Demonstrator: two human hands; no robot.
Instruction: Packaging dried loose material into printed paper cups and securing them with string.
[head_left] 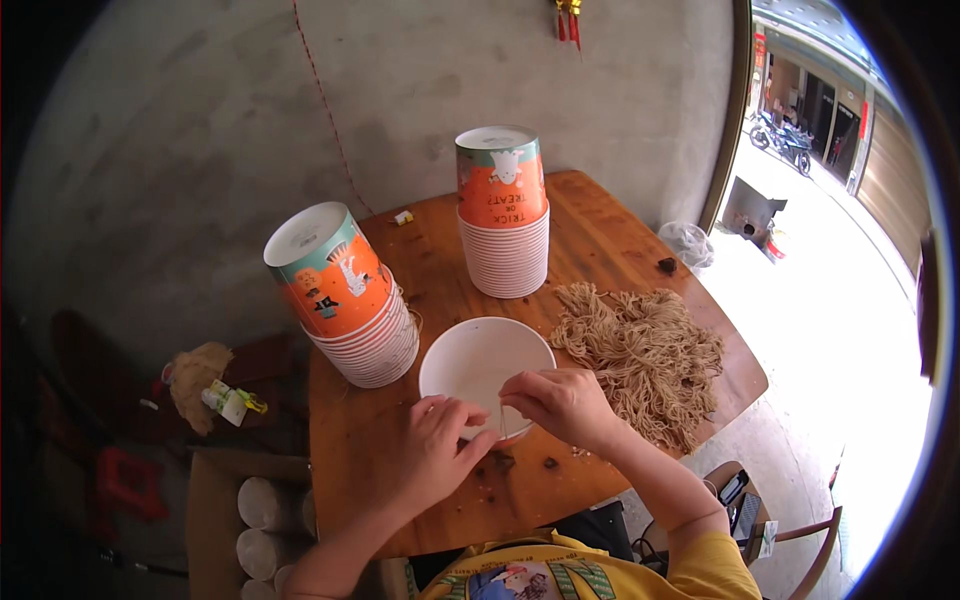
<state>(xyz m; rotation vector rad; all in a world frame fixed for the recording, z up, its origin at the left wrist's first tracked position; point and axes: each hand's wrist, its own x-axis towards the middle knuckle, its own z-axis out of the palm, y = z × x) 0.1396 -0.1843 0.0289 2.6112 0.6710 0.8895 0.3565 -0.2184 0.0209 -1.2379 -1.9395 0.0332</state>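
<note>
A white-lined paper bucket (485, 350) stands mouth up near the middle of the wooden table. My left hand (438, 445) is at its near left rim, fingers bent over the edge and thumb on the near side, with the wall between them. Above the near right rim, my right hand (562, 405) pinches a thin pale string (503, 418) that runs down toward the rim by my left thumb. Where the string's lower end goes is hard to make out. A heap of tan strings (645, 360) lies just right of the bucket.
Two upside-down stacks of orange and teal printed buckets, a left stack (345, 290) and a back stack (503, 215), stand beyond the bucket. A cardboard box (215, 510) with white rolls sits at lower left. A chair (815, 540) holds small items at lower right.
</note>
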